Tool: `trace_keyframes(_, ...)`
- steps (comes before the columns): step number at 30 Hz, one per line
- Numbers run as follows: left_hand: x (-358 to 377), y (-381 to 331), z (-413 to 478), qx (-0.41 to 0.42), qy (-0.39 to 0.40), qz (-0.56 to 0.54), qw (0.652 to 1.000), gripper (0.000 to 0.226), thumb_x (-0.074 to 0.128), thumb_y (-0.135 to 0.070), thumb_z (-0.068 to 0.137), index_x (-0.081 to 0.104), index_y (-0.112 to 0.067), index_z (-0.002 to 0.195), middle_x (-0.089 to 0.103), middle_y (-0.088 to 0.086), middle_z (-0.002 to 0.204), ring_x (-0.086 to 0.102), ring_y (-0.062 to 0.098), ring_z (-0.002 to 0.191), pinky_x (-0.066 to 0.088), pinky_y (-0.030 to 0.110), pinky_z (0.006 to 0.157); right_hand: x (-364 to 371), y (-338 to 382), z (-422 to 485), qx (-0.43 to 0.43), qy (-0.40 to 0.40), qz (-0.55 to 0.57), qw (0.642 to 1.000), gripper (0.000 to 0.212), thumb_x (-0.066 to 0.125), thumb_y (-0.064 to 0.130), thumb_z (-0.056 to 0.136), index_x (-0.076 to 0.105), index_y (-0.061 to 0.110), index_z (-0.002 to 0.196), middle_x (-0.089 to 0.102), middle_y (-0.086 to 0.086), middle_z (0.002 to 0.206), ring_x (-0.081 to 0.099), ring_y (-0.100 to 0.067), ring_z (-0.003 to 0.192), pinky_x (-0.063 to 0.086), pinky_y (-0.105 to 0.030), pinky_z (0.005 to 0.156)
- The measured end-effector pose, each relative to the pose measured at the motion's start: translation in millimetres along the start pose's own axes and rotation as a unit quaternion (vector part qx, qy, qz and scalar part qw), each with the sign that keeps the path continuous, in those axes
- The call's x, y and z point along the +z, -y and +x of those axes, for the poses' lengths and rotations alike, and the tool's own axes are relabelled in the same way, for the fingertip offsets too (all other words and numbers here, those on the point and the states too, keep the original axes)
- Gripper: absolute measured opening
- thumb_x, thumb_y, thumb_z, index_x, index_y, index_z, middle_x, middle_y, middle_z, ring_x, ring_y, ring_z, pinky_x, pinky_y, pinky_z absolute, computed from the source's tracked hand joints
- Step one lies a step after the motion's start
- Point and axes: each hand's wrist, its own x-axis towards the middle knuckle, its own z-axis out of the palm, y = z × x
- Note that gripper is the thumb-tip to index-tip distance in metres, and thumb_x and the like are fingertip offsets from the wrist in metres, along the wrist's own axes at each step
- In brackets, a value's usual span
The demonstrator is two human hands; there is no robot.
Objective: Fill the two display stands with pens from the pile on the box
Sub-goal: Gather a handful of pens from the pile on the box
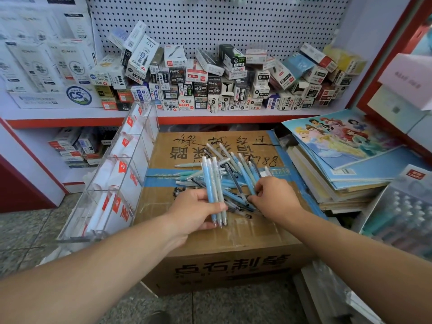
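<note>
A pile of pale blue, grey-green and dark pens (236,168) lies on top of a brown cardboard box (210,237). My left hand (194,210) grips a bundle of three pens (214,190), tips pointing toward me. My right hand (273,195) reaches into the pile and pinches several pens (247,178) that fan up and away. A clear acrylic display stand (112,174) with several compartments and red-and-white labels leans against the box's left side; I see no pens in it. Only one stand is clearly visible.
A white shelf (70,113) behind carries many small pen cartons (210,80) in front of a pegboard. A stack of notebooks and a cartoon-covered book (339,146) lies right of the box. Packaged goods (404,206) stand at far right. Speckled floor lies below.
</note>
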Motion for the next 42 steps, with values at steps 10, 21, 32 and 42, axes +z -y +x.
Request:
trace_keyframes(10,-3,-3,0,0.006,0.001,-0.017,1.000,0.019,0.070,-0.006,0.094,0.072,-0.013,0.112,0.080,0.006,0.097,0.077,0.023,0.095,0.064,0.039,0.081,-7,13,-33,-0.026,0.079,0.302,0.950,0.013,0.079,0.023,0.088,0.070,0.019,0.097,0.074,-0.003,0.080,0.072,-0.017,0.075,0.062,-0.036,0.072)
trace_keyframes(21,-4,4,-11,0.033,0.010,0.017,0.999,0.026,0.074,-0.008,0.091,0.071,-0.016,0.116,0.080,0.004,0.100,0.076,0.023,0.096,0.062,0.043,0.088,-1,29,-65,-0.094,0.098,0.331,0.934,0.022,0.081,0.019,0.086,0.065,0.018,0.101,0.075,-0.006,0.079,0.073,-0.015,0.068,0.063,-0.032,0.066)
trace_keyframes(32,-8,6,-10,-0.008,0.028,-0.056,0.998,0.023,0.071,-0.007,0.092,0.072,-0.009,0.115,0.078,0.011,0.100,0.075,0.021,0.089,0.060,0.032,0.073,5,33,-66,-0.106,0.097,0.395,0.907,0.015,0.080,0.013,0.086,0.072,0.017,0.098,0.073,-0.012,0.079,0.072,-0.024,0.068,0.064,-0.042,0.067)
trace_keyframes(42,-9,12,8,0.023,-0.031,0.032,0.999,0.026,0.076,-0.006,0.089,0.072,-0.016,0.113,0.079,0.007,0.103,0.073,0.026,0.104,0.055,0.049,0.101,4,24,-50,-0.160,0.113,0.238,0.951,0.006,0.072,0.033,0.094,0.073,0.034,0.099,0.071,0.005,0.078,0.067,-0.010,0.070,0.061,-0.028,0.067)
